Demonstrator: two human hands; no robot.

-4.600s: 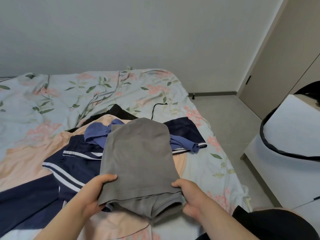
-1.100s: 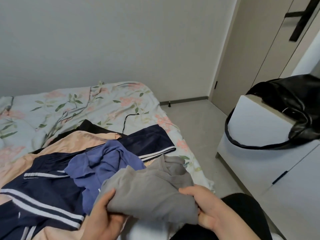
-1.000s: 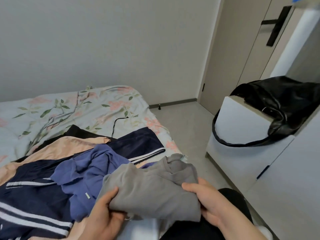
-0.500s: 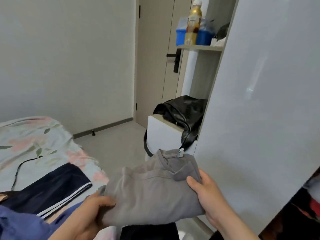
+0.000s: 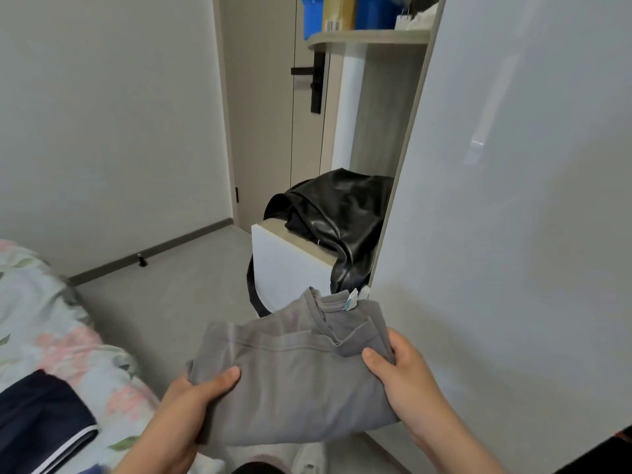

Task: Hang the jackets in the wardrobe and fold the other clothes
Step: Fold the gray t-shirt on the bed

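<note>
A folded grey t-shirt [image 5: 294, 371] is held flat in front of me, collar and label pointing away. My left hand [image 5: 195, 401] grips its near left corner with the thumb on top. My right hand [image 5: 400, 374] grips its right edge. Both hold it in the air over the floor, between the bed and the white wardrobe door [image 5: 513, 200]. A navy garment with white stripes [image 5: 37, 419] lies on the bed at the lower left.
The flowered bed [image 5: 51, 319] fills the lower left. A black leather bag [image 5: 338, 213] sits on a low white cabinet [image 5: 284, 268] ahead. Above it a shelf [image 5: 369, 37] carries blue containers and a bottle. A beige room door [image 5: 263, 114] stands behind.
The view has swung right, away from the pile of clothes on the bed and toward the wardrobe. The folded grey t-shirt has come off the bed with both hands.
</note>
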